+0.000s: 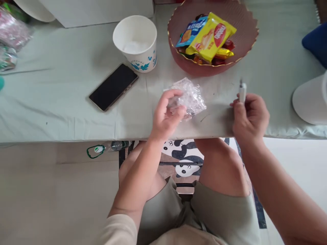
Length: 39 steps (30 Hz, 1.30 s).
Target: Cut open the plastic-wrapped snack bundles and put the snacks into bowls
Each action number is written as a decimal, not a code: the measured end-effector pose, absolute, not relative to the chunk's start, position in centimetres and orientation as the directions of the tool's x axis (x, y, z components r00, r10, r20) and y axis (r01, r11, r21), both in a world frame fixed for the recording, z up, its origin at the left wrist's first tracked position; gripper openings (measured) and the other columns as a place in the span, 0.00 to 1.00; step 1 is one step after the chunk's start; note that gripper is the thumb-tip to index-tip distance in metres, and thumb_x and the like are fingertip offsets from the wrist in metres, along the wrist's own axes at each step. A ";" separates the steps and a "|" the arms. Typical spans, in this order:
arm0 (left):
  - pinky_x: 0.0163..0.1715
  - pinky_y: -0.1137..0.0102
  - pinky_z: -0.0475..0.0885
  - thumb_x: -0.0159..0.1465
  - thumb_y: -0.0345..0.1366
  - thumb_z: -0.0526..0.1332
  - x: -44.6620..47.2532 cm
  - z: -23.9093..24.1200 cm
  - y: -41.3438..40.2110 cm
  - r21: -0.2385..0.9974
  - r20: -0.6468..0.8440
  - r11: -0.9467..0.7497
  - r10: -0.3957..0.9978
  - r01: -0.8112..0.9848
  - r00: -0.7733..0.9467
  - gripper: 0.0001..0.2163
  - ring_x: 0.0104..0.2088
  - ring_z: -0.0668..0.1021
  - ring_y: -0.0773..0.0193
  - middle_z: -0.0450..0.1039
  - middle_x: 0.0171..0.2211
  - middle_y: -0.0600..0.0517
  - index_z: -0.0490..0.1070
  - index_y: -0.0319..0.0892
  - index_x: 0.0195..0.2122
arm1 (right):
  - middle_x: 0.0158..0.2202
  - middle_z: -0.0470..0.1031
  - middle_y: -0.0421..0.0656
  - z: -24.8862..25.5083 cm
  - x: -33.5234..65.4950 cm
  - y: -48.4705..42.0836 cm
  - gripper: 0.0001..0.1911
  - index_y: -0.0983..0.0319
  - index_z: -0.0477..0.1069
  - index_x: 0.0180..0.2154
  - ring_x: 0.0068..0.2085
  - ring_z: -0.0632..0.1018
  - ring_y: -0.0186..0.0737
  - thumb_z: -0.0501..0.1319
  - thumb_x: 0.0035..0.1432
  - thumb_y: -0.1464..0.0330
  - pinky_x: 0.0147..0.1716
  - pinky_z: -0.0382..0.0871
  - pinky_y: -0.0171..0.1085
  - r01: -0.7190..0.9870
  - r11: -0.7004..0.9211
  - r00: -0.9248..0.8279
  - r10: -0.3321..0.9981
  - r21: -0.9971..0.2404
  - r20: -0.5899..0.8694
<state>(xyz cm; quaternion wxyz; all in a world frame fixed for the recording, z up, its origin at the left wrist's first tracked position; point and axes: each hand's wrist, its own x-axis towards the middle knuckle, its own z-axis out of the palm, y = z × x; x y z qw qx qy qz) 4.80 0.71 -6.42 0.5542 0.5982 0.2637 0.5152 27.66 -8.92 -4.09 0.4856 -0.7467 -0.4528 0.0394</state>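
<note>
My left hand (165, 117) is curled around a crumpled bundle of clear plastic packaging (193, 97), gripping its near left side just above the table. What may lie inside the bundle I cannot make out. Off to the right, my right hand (252, 117) pinches a small white stick-like tool with a thin dark metal tip (242, 92) between thumb and fingers, tip pointing away from me. Its exact kind does not show. Beyond the two hands stands a reddish, gold-rimmed bowl (178, 64) with several wrapped snacks (211, 36) in it.
A white paper cup (148, 44) with pale stuff inside stands left of the bowl, near a dark phone (113, 86). A white container (311, 98) and a dark blue object (316, 44) are at right. Plastic-wrapped items (14, 30) lie far left. The table's edge (76, 139) runs above my knees.
</note>
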 end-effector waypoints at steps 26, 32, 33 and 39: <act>0.51 0.63 0.80 0.70 0.54 0.64 2.5 -7.1 0.5 0.911 0.362 -0.281 0.894 -0.302 0.263 0.23 0.53 0.82 0.56 0.73 0.59 0.48 0.69 0.54 0.63 | 0.30 0.74 0.35 0.6 15.1 -12.7 0.12 0.53 0.69 0.53 0.23 0.65 0.28 0.57 0.69 0.67 0.22 0.61 0.31 0.244 -0.273 0.365 0.915 -0.930 -0.173; 0.49 0.61 0.80 0.65 0.58 0.69 2.7 -6.0 0.3 0.883 0.156 -0.076 0.978 -0.464 0.136 0.25 0.50 0.81 0.59 0.74 0.52 0.50 0.70 0.55 0.59 | 0.30 0.77 0.36 -0.5 16.6 -15.0 0.14 0.55 0.69 0.55 0.23 0.71 0.33 0.58 0.71 0.62 0.24 0.65 0.34 0.411 -0.197 0.347 0.937 -0.890 -0.047; 0.48 0.61 0.80 0.65 0.59 0.69 2.6 -5.9 0.4 0.869 0.123 -0.045 0.984 -0.494 0.128 0.25 0.49 0.81 0.59 0.74 0.52 0.51 0.70 0.55 0.58 | 0.30 0.77 0.36 -0.6 17.3 -14.8 0.14 0.55 0.69 0.55 0.24 0.73 0.34 0.59 0.70 0.62 0.24 0.66 0.35 0.465 -0.191 0.383 0.924 -0.864 0.002; 0.41 0.64 0.80 0.69 0.61 0.62 2.0 -6.1 1.1 0.857 0.069 0.060 0.971 -0.512 0.230 0.21 0.46 0.82 0.58 0.74 0.45 0.50 0.69 0.54 0.54 | 0.32 0.79 0.45 -1.7 24.4 -10.3 0.03 0.54 0.75 0.38 0.34 0.76 0.50 0.63 0.60 0.66 0.38 0.67 0.50 0.866 -0.228 0.401 0.849 -0.444 0.345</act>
